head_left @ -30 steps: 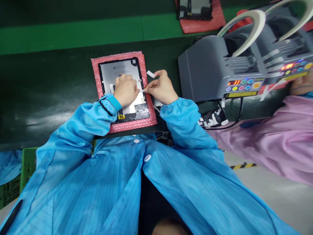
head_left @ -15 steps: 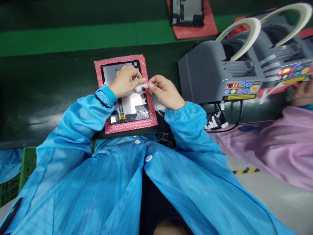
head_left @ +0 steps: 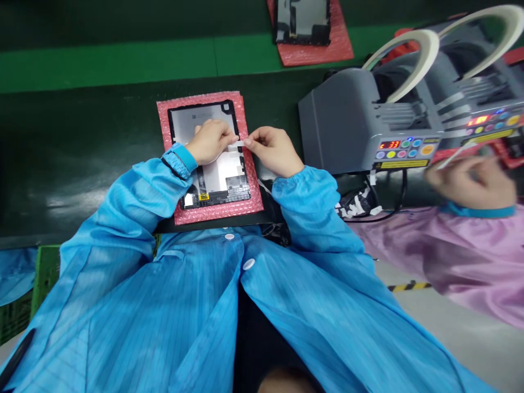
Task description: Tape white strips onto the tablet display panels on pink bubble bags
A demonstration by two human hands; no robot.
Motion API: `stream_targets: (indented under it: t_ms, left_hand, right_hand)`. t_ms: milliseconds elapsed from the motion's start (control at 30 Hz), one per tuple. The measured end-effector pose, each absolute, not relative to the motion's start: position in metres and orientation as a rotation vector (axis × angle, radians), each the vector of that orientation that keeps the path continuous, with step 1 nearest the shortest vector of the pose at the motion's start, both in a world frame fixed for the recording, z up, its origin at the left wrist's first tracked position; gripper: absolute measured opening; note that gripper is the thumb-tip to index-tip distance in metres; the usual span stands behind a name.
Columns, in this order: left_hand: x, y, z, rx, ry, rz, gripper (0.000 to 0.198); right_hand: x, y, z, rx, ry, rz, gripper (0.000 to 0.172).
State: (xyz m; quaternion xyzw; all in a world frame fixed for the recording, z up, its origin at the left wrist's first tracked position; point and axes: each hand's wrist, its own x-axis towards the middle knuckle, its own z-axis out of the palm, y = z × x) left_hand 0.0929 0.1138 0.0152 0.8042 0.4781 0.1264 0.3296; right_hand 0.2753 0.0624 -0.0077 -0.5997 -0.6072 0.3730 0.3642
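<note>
A short strip of white tape (head_left: 239,143) stretches between my two hands at the right edge of a tablet screen panel (head_left: 225,164). My right hand (head_left: 276,152) pinches the strip's right end between thumb and forefinger. At the other end, the fingertips of my left hand (head_left: 210,143) are closed on the tape, low over the panel, and that hand hides part of the panel's middle. The panel lies back side up, silver with a black frame and a yellow patch near its lower edge. Beneath it is a pink bubble-wrap sheet (head_left: 208,214).
Two grey tape dispensers (head_left: 339,120) with white tape rolls stand to the right. A second panel (head_left: 303,22) on red bubble wrap (head_left: 315,54) lies at the back. At far right, a co-worker's blurred hand (head_left: 475,180) holds a white strip. Tape scraps (head_left: 360,204) hang below the dispenser.
My hands have shifted slightly left with the tape, and my left fingertips sit a bit lower. The co-worker's hand has moved left and down from the dispenser with a strip.
</note>
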Motion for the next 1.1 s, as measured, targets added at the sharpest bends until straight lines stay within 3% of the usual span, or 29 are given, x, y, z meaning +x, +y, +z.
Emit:
stream_targets:
  t_ms: [433,600,833,1000,1100]
  left_hand:
    - [0.102,0.093,0.021,2.276,1.42,0.152,0.023]
    - [0.099,0.098,0.006,2.231,1.327,0.38,0.019]
    - [0.1,0.094,0.009,2.293,1.375,0.28,0.017]
    - [0.097,0.093,0.014,2.257,1.362,0.349,0.01]
    - [0.097,0.095,0.015,2.247,1.359,0.321,0.009]
  right_hand:
    - [0.275,0.069,-0.028,-1.581,-1.815,0.756,0.02]
    - [0.273,0.069,-0.026,-1.609,-1.798,0.783,0.014]
    - [0.272,0.068,-0.024,-1.676,-1.725,0.776,0.016]
    - [0.27,0.048,-0.018,-1.706,-1.704,0.55,0.014]
    - [0.261,0.034,-0.023,-1.651,-1.84,0.438,0.028]
